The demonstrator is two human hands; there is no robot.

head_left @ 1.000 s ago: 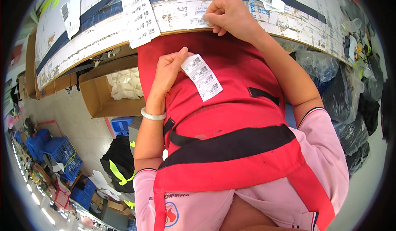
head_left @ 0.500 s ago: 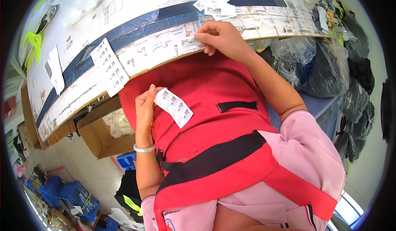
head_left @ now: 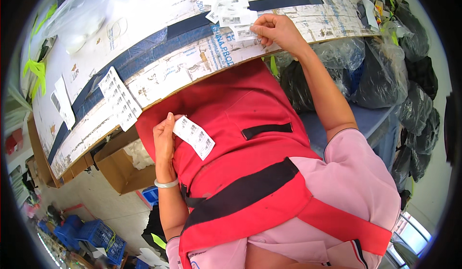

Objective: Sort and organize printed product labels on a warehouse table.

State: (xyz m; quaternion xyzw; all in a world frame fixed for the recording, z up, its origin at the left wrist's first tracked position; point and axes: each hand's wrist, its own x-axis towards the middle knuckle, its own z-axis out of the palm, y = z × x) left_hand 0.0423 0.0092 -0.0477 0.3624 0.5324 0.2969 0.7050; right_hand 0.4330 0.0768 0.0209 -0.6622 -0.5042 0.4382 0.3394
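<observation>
My left hand (head_left: pixel 165 137) is closed on the end of a short white strip of printed labels (head_left: pixel 194 137), held in front of the red apron. Over the table's near edge, my right hand (head_left: pixel 281 32) pinches a single small white label (head_left: pixel 244 33) between thumb and fingertips. That label touches or overlaps the near side of a loose heap of similar labels (head_left: pixel 225 5); I cannot tell which. The heap lies partly on a dark tape strip across the worn, cardboard-covered table (head_left: pixel 163 74).
A larger label sheet (head_left: pixel 120 98) overhangs the table edge at left, with another white strip (head_left: pixel 62 103) farther left. Beneath the edge stands an open cardboard box (head_left: pixel 115 168). Filled plastic bags (head_left: pixel 380 76) crowd the right side; blue crates (head_left: pixel 101 237) sit at lower left.
My right hand has carried the small label across the table to the heap. My left hand still holds its strip in nearly the same place. The view has shifted slightly.
</observation>
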